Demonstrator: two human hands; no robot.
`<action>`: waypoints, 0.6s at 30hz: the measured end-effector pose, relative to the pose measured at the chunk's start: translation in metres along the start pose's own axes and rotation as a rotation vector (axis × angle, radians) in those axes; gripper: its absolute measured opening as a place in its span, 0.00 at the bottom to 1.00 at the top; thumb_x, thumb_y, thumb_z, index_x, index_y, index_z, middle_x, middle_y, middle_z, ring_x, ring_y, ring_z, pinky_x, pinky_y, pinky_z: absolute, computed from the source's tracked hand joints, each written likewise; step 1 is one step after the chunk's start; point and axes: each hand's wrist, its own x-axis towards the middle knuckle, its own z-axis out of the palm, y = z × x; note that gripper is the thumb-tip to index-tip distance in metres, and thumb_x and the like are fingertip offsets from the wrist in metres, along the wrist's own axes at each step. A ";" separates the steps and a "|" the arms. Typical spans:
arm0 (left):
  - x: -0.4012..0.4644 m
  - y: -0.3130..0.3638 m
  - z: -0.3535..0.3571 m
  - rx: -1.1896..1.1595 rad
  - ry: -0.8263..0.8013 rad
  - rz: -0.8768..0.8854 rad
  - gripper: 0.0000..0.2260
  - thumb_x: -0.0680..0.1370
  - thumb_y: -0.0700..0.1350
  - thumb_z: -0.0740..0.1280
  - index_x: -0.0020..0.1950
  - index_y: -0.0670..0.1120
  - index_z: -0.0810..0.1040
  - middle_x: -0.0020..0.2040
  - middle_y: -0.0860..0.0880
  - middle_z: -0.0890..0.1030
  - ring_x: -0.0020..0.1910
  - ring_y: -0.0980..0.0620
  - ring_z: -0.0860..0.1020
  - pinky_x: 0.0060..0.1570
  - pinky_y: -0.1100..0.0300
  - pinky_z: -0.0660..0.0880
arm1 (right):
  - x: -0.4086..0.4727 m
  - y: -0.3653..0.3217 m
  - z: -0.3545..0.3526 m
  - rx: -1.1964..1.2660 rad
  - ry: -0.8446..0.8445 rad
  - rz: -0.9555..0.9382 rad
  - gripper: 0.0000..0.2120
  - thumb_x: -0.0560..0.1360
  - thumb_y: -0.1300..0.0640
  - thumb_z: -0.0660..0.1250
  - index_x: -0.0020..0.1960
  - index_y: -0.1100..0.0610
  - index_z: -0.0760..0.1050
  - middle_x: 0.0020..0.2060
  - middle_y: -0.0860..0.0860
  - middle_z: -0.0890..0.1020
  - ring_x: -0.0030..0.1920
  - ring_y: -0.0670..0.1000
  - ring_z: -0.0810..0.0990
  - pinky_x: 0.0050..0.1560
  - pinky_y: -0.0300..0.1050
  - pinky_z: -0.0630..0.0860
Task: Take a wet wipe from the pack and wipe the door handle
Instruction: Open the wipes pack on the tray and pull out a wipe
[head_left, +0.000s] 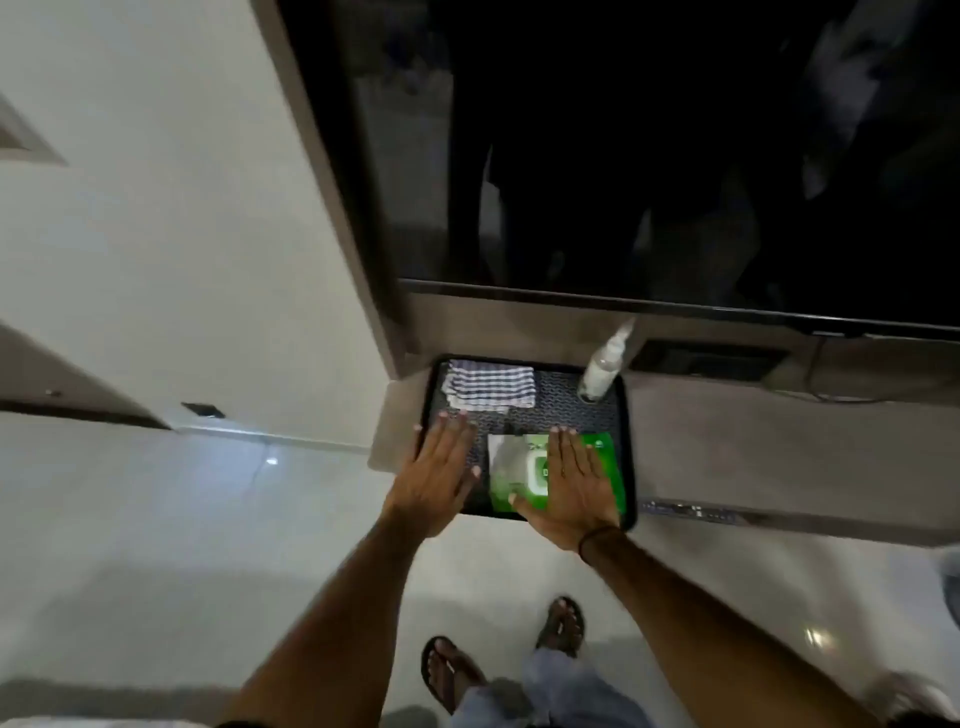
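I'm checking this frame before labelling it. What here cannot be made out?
Head view:
- Door handle: none identifiable; the frame is motion-blurred.
- Wet wipe pack: right half hidden under the right hand; label unreadable.
- Black tray: near-left corner covered by the left hand.
- Spray bottle: blurred, contents unclear.

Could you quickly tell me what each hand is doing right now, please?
Left hand: open, flat over the black tray, holding nothing.
Right hand: open, flat over the green wipe pack.

We see bare forearms, no sleeves. Thin dark band (597, 538) circles right wrist. Dark open-toed sandals (561, 626) on both feet; light blue-grey trouser legs (550, 686) above them.
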 end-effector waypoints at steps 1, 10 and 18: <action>0.009 0.011 0.010 -0.002 -0.038 0.076 0.27 0.83 0.51 0.57 0.79 0.39 0.69 0.80 0.40 0.68 0.79 0.37 0.67 0.76 0.35 0.62 | -0.002 0.012 0.004 0.008 -0.034 0.055 0.53 0.70 0.27 0.55 0.80 0.63 0.46 0.81 0.59 0.53 0.81 0.58 0.50 0.80 0.56 0.47; 0.047 0.082 0.084 0.058 -0.317 0.244 0.28 0.83 0.49 0.60 0.82 0.40 0.63 0.83 0.40 0.62 0.80 0.40 0.63 0.80 0.46 0.60 | -0.015 0.075 0.035 0.021 -0.167 -0.009 0.51 0.74 0.27 0.51 0.80 0.63 0.41 0.81 0.59 0.45 0.81 0.56 0.43 0.80 0.53 0.43; 0.058 0.100 0.094 0.334 -0.405 0.288 0.27 0.85 0.41 0.61 0.81 0.34 0.57 0.80 0.28 0.58 0.78 0.28 0.61 0.76 0.39 0.65 | -0.017 0.082 0.040 0.001 -0.162 -0.078 0.53 0.72 0.25 0.47 0.80 0.62 0.40 0.81 0.59 0.43 0.81 0.55 0.41 0.80 0.55 0.46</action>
